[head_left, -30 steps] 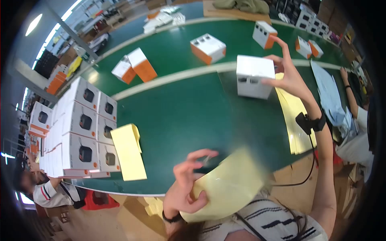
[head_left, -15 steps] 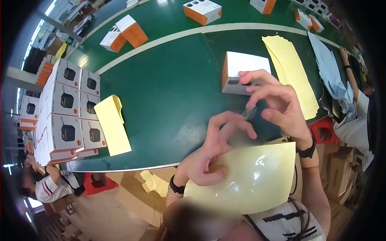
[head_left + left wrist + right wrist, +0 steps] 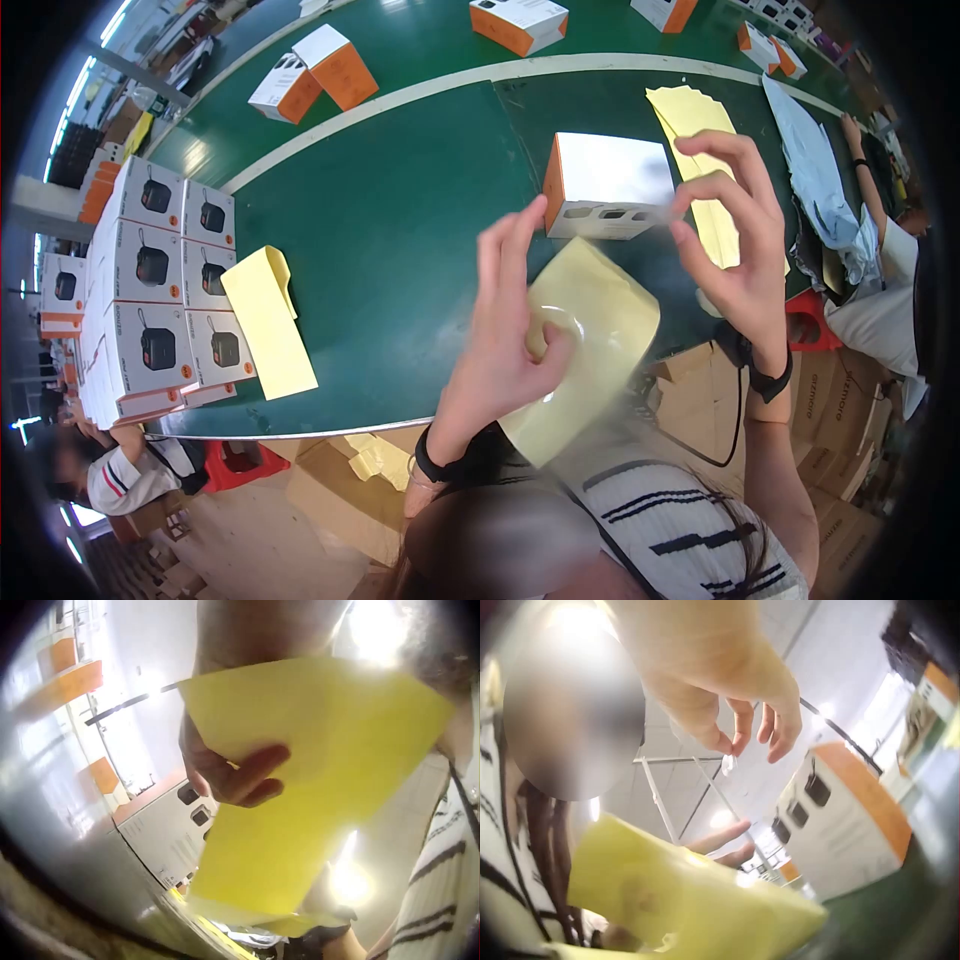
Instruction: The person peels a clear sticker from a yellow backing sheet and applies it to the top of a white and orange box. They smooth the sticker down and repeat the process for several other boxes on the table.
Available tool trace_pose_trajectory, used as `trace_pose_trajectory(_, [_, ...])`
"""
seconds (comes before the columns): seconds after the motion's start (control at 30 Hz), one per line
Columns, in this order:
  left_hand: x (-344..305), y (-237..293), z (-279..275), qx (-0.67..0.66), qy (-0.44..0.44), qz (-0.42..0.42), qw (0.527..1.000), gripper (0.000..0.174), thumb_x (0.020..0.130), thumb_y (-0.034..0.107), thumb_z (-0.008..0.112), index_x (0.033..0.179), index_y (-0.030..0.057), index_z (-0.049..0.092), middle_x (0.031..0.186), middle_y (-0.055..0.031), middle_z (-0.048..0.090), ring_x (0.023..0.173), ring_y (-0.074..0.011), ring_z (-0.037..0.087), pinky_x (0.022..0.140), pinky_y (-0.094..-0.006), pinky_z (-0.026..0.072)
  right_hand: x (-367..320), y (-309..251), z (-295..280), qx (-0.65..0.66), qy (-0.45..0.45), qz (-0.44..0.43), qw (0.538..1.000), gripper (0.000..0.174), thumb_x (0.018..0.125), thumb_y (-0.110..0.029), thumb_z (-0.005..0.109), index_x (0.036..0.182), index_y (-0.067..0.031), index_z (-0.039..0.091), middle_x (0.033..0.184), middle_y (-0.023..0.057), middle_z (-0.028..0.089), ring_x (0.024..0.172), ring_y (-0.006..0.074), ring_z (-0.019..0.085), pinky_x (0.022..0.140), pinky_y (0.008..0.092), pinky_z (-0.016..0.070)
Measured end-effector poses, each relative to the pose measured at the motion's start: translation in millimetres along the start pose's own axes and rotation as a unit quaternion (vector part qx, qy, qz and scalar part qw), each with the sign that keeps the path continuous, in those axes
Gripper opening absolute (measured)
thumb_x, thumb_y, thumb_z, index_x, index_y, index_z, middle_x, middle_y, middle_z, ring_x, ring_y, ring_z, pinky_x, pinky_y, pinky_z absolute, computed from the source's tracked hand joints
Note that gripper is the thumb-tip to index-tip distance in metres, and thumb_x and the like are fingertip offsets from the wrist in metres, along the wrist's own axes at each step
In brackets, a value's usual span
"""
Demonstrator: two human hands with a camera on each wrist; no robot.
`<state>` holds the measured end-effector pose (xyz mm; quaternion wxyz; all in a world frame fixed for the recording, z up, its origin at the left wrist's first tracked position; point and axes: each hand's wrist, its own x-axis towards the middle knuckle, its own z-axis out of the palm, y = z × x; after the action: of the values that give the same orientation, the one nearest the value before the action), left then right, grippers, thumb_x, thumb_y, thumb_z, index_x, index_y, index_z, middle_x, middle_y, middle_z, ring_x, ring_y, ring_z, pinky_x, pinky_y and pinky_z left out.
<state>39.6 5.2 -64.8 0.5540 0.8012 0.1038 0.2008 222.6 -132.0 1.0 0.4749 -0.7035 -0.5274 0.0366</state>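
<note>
Left grip [image 3: 505, 350] holding yellow sheet [image 3: 605, 345], right grip [image 3: 745, 260] pinching blurry scrap [image 3: 729, 765], perhaps clear film, box [image 3: 161, 834] partly hidden

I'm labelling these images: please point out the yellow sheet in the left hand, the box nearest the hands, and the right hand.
Yellow sheet [image 3: 597, 340]: head view, middle of its glossy face.
Nearest box [image 3: 612, 170]: head view, on its white top face.
Right hand [image 3: 745, 258]: head view, middle of the hand.
</note>
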Motion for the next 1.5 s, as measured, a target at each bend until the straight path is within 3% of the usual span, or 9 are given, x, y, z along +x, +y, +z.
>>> trace_pose_trajectory(0.07, [5.6,14.7,-1.9,0.075,0.039,-0.01,0.996,0.089,0.065,-0.001,0.051,0.152,0.0052,0.035,0.138,-0.0199,0.034,0.12,-0.0297,0.047,0.086,-0.0318,0.0482,5.7,10.1,-1.1,-0.115,-0.033,-0.092,0.989,0.021,0.067,0.0,0.068,0.085,-0.0022,0.057,0.113,0.0133,0.054,0.113,0.0341,0.059,0.087,0.04,0.0492])
trace_pose_trajectory(0.17, [11.3,26.1,2.6,0.078,0.019,-0.04,0.996,0.088,0.066,-0.002,0.051,0.152,0.0098,0.036,0.139,-0.02,0.033,0.112,-0.0304,0.052,0.076,-0.0321,0.0505,6.0,15.7,0.1,-0.096,-0.094,-0.069,0.988,0.017,0.064,0.0,0.065,0.08,-0.0022,0.057,0.113,0.014,0.054,0.124,0.0367,0.054,0.099,0.0448,0.0447])
trace_pose_trajectory(0.2, [12.7,24.4,3.8,0.075,0.019,-0.042,0.996,0.088,0.066,-0.002,0.051,0.152,0.0098,0.036,0.139,-0.02,0.033,0.112,-0.0304,0.052,0.076,-0.0321,0.0505,7.8,14.0,1.9,-0.119,-0.094,-0.106,0.983,0.019,0.07,0.001,0.067,0.083,-0.0025,0.054,0.109,0.0124,0.054,0.116,0.0354,0.058,0.087,0.0396,0.0499])
trace_pose_trajectory(0.27, [16.0,20.6,5.8,0.109,-0.014,-0.047,0.993,0.095,0.068,-0.009,0.051,0.156,0.0161,0.025,0.141,-0.0275,0.026,0.059,-0.0384,0.06,0.062,-0.044,0.0525,7.9,14.9,6.0,-0.129,-0.099,-0.106,0.981,0.019,0.07,0.0,0.067,0.084,-0.0028,0.054,0.108,0.0118,0.054,0.111,0.0338,0.059,0.085,0.0386,0.0503])
trace_pose_trajectory(0.5, [18.9,13.1,11.5,0.11,-0.028,-0.035,0.993,0.094,0.069,-0.007,0.051,0.156,0.0157,0.023,0.139,-0.0296,0.027,0.061,-0.0412,0.06,0.062,-0.0457,0.0524,14.4,20.3,10.6,-0.215,-0.107,-0.136,0.961,0.023,0.07,-0.003,0.07,0.087,-0.0047,0.055,0.104,0.0079,0.053,0.083,0.0279,0.055,0.074,0.0358,0.0497])
trace_pose_trajectory(1.03, [17.6,12.6,9.6,0.079,-0.026,-0.042,0.996,0.092,0.068,-0.005,0.051,0.155,0.0165,0.029,0.136,-0.0243,0.031,0.069,-0.0381,0.059,0.064,-0.0409,0.0519,19.2,22.8,18.7,-0.246,-0.091,-0.132,0.956,0.029,0.068,-0.003,0.072,0.094,-0.0075,0.059,0.105,0.0089,0.054,0.081,0.0271,0.057,0.069,0.0359,0.0493])
trace_pose_trajectory(1.3, [17.8,12.8,8.2,0.086,-0.03,-0.065,0.994,0.092,0.068,-0.005,0.051,0.155,0.0194,0.032,0.137,-0.02,0.033,0.065,-0.0331,0.059,0.063,-0.0372,0.051,26.7,63.9,14.4,-0.198,-0.086,-0.18,0.96,0.038,0.078,-0.019,0.075,0.109,-0.0033,0.061,0.114,0.0109,0.057,0.107,0.0288,0.056,0.087,0.0351,0.0472])
trace_pose_trajectory(1.33, [18.6,12.6,7.8,0.097,-0.04,-0.052,0.993,0.093,0.068,-0.006,0.051,0.155,0.0179,0.029,0.137,-0.0243,0.032,0.064,-0.0364,0.06,0.062,-0.0406,0.0525,22.7,75.9,20.2,-0.052,-0.101,-0.121,0.986,0.036,0.082,-0.019,0.072,0.113,-0.0038,0.062,0.121,0.0125,0.055,0.115,0.0295,0.053,0.095,0.0375,0.0455])
trace_pose_trajectory(1.5, [17.5,12.5,14.5,0.136,-0.032,-0.074,0.988,0.093,0.069,-0.007,0.051,0.155,0.0215,0.031,0.14,-0.0213,0.034,0.057,-0.0316,0.06,0.058,-0.0373,0.0527,18.7,88.2,35.4,-0.003,-0.058,-0.116,0.992,0.028,0.087,-0.015,0.066,0.112,-0.0035,0.062,0.123,0.0139,0.052,0.114,0.0285,0.053,0.096,0.0366,0.0443])
